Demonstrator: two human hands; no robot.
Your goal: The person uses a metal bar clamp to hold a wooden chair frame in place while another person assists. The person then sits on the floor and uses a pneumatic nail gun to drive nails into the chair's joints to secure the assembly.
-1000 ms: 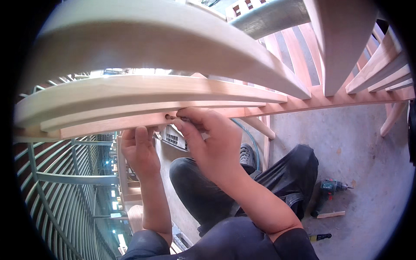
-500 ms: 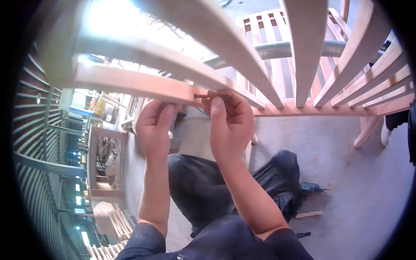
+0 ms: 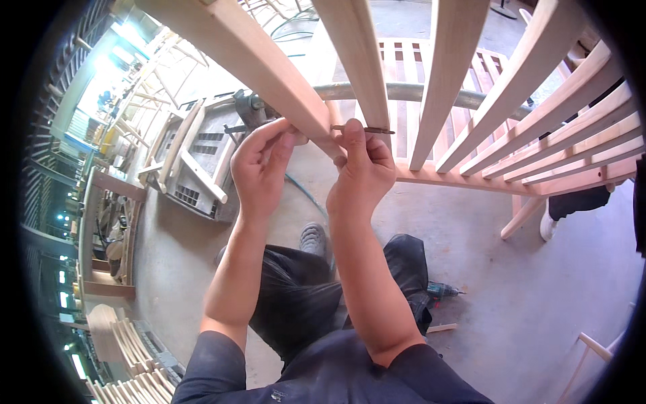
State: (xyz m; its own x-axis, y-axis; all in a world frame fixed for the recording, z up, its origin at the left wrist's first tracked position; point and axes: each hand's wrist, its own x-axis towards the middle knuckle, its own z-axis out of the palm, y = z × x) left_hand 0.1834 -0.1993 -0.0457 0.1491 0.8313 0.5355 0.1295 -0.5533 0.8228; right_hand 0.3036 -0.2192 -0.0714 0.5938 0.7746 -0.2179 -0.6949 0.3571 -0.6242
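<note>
My right hand is closed, with the thumb pressing a long, thin brown screw against the bent fingers. The screw lies nearly level beside the lower end of a thick pale wooden rail. On the other side of that rail, my left hand is closed at its edge; some of its fingertips are hidden behind the wood. The rail belongs to a slatted wooden frame, whose parallel slats run down to a lower crossbar at the right.
A power drill lies on the floor right of my knee, near a wood strip. At the left stands a low platform with wooden parts. A green hose crosses the floor. Another person's leg shows at the far right.
My view has swung, so the frame and floor appear shifted left. The screw, which pointed across the rail's face, now shows longer in my right hand. Both hands remain at the rail's end.
</note>
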